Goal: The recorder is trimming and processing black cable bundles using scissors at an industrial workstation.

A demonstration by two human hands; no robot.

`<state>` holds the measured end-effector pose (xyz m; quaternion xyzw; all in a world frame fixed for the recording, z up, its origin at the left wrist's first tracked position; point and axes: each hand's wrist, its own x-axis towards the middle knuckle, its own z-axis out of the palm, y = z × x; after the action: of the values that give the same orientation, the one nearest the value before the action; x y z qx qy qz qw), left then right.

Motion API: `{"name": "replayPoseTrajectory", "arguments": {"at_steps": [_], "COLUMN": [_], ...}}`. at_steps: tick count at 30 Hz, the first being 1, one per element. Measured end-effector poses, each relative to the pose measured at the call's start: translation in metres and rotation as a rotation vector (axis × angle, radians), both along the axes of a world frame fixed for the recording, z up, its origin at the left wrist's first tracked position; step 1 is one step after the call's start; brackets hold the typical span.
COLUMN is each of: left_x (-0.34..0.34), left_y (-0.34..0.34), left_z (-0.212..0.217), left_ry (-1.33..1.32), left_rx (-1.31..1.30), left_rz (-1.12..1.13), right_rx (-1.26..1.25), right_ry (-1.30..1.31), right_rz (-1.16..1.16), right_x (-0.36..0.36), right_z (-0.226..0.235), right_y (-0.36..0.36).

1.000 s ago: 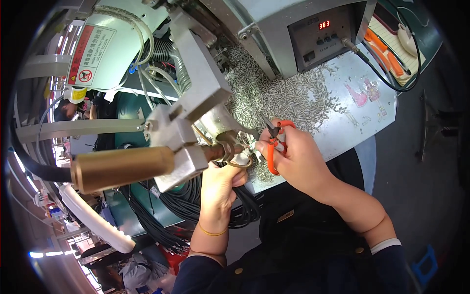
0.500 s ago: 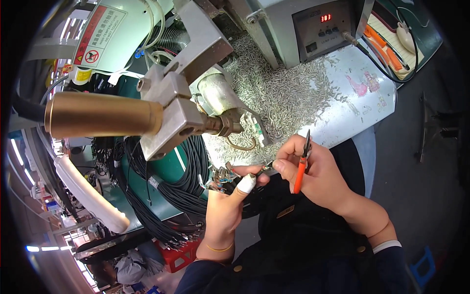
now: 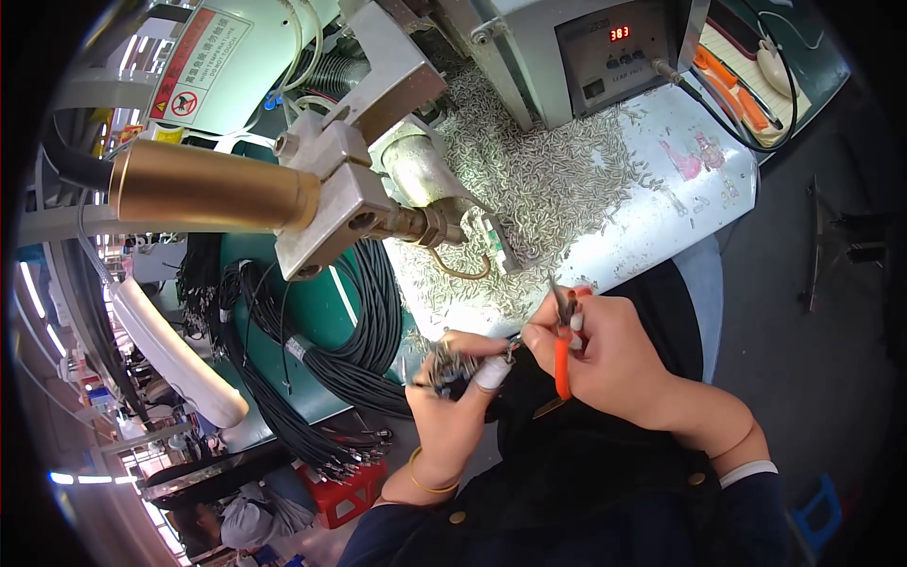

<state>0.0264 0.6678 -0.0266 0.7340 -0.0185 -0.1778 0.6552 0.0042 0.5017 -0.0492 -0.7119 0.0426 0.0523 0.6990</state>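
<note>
My left hand (image 3: 442, 416) is closed on a bundle of black cables, and their stripped wire ends (image 3: 452, 365) stick out blurred beside the palm. White wrapping covers its thumb. Close to its fingertips, my right hand (image 3: 619, 354) is curled round small orange-handled pliers (image 3: 562, 367), their dark jaws pointing up and away from me. The right thumb and forefinger meet at a thin wire end (image 3: 513, 346) by the left thumb; whether they pinch it is hard to make out. Both hands are just in front of the metal plate's near edge.
A soldering iron with a golden handle (image 3: 213, 189) hangs clamped above a metal plate (image 3: 652, 222) strewn with small silver pieces. Behind stands a control box (image 3: 619, 71). Coiled black cables (image 3: 364, 345) lie left on the green table, near a white lamp (image 3: 179, 354) and red stool (image 3: 351, 493).
My left hand has shifted slightly right, turning the wire ends with it. In my right hand the pliers have tipped leftward and the fingers have curled further round them.
</note>
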Motion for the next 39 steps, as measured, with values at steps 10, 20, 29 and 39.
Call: {"name": "replayPoseTrajectory", "arguments": {"at_steps": [10, 20, 29, 39], "left_x": [0.011, 0.007, 0.004, 0.002], "left_y": [0.003, 0.006, 0.000, -0.001], "left_z": [-0.002, 0.004, 0.004, 0.005], "left_ry": [0.469, 0.358, -0.007, 0.153], "left_rx": [-0.548, -0.218, -0.073, -0.214], "left_rz": [0.035, 0.025, 0.031, 0.141], "right_rx": [-0.286, -0.891, -0.614, -0.553], "right_ry": [-0.617, -1.045, -0.899, -0.224], "right_rz": [-0.115, -0.160, -0.358, -0.034], "right_x": [0.007, 0.005, 0.004, -0.011], "right_z": [-0.029, -0.010, -0.023, -0.004], "right_y": [0.011, -0.010, 0.012, 0.007]}}
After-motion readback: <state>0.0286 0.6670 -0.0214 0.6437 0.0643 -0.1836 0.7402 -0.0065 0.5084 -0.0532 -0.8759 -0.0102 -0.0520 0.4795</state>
